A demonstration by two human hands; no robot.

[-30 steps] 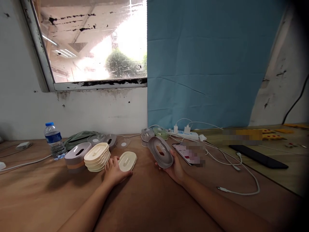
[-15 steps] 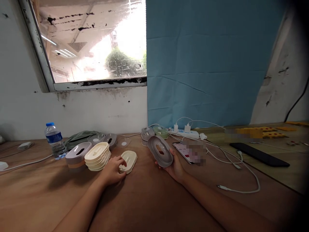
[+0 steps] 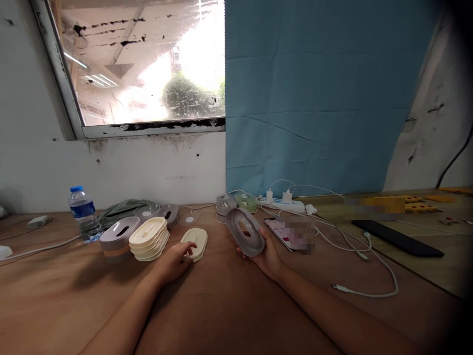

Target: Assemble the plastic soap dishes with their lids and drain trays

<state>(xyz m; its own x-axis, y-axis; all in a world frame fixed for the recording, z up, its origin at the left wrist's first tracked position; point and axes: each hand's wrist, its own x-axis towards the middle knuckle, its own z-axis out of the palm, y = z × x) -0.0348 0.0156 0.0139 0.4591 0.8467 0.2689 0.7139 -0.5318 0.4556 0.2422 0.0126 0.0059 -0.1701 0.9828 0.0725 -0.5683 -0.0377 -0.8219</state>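
My right hand [image 3: 271,259] is wrapped round a grey oval plastic cover [image 3: 246,231], raised off the table and tilted so its hollow inside and its slot show. On the table, my left hand [image 3: 178,259] has its fingers curled over the near left edge of a cream oval plastic insert [image 3: 198,241]. Just left of that hand stands a leaning stack of matching cream inserts [image 3: 149,239]. Beside the stack sits a pale mauve slotted box [image 3: 120,234]; another grey slotted cover [image 3: 170,215] lies behind it.
A water bottle [image 3: 84,214] and a green pouch [image 3: 127,209] stand at the back left. Grey and green cases [image 3: 236,201] and a power strip [image 3: 295,203] line the wall. To the right are a phone [image 3: 283,234], white cables [image 3: 384,296] and a black slab [image 3: 397,238].
The cream insert has shifted slightly left and away from me under my left hand. My right hand and the grey cover are nearly still.
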